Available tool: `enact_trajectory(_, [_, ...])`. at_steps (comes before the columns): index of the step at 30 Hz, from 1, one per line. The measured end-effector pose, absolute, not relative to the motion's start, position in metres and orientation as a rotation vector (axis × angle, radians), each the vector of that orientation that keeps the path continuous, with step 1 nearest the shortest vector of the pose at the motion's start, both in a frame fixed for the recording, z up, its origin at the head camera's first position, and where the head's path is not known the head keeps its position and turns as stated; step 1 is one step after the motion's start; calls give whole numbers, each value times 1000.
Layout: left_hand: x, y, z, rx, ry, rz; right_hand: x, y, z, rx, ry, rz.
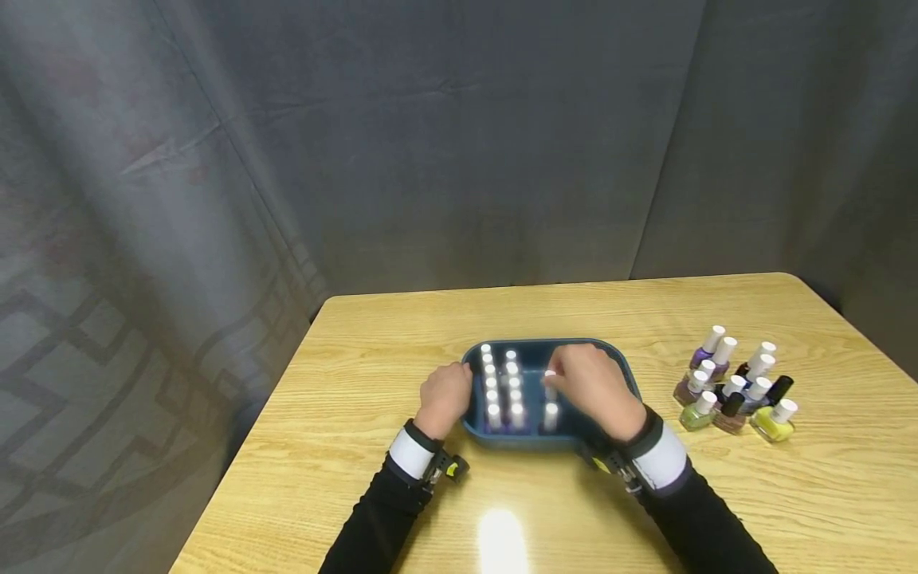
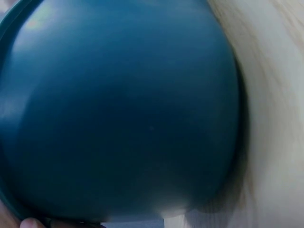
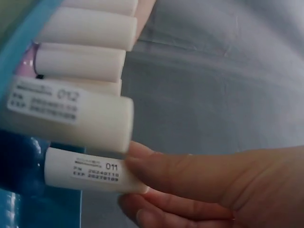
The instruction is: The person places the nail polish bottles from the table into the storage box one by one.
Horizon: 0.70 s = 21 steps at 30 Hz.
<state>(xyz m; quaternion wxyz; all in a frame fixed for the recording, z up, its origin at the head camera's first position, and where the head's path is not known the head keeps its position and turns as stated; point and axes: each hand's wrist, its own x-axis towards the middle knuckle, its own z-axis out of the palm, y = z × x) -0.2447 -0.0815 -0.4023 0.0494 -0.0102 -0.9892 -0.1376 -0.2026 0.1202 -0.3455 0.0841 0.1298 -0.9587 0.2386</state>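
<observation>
A dark blue plastic bin (image 1: 516, 443) stands on the table with rows of white-capped nail polish bottles upright inside. My left hand (image 1: 443, 397) grips the bin's left rim; the left wrist view is mostly the bin's outer wall (image 2: 133, 109), with a fingertip (image 2: 32, 223) at the rim. Over the bin's right half is my right hand (image 1: 598, 387). Its thumb and fingers pinch the white cap of a dark blue nail polish bottle (image 3: 80, 171), labelled 011. Right beside that one, a nail polish bottle with a cap (image 3: 90, 118) labelled 012 stands in the same row.
To the right of the bin, a group of nail polish bottles (image 1: 733, 402) stands on the wooden table (image 1: 344, 414), some with black caps, in purple, green and yellow. A yellow bottle (image 1: 774, 422) is at its near right. Grey curtains (image 1: 459, 159) hang behind the table.
</observation>
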Motion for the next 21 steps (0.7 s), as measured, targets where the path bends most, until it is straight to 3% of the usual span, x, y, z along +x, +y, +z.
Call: enact_trajectory(21, [-245, -82, -403, -35, -3006, -407, -196, 113, -343, 367, -3035, 745])
